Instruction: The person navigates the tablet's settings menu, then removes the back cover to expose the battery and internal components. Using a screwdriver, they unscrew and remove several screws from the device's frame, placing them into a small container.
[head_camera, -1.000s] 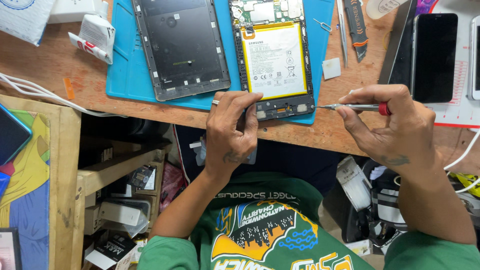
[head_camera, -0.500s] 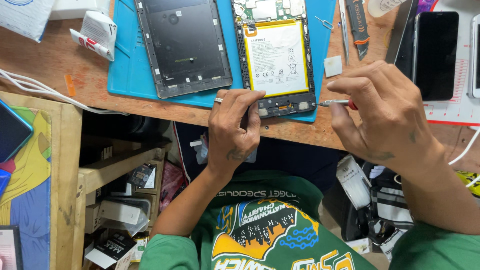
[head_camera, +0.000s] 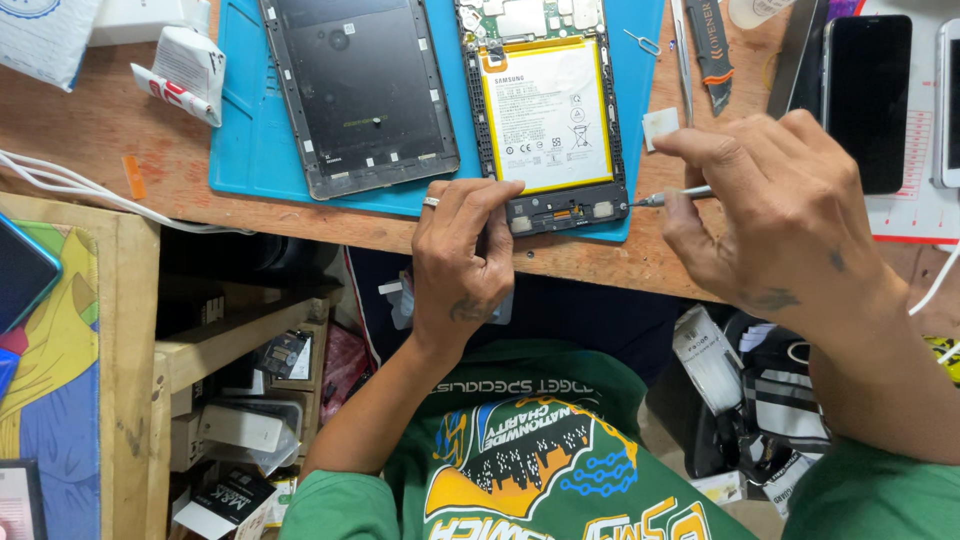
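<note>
An opened tablet with a white battery and bare circuit board lies on a blue work mat. Its dark back cover lies beside it on the left. My left hand, with a ring on one finger, presses on the tablet's near left corner. My right hand holds a small screwdriver, whose tip points at the tablet's near right corner.
A black phone and a second device lie at the right on a white sheet. Tweezers and a pry tool rest near the mat's right edge. A glue tube and white cables lie at the left. Shelves with boxes stand below.
My right hand has turned over the screwdriver, and its red handle is now hidden in my palm. The view has shifted slightly downward. My left hand stays on the tablet's corner.
</note>
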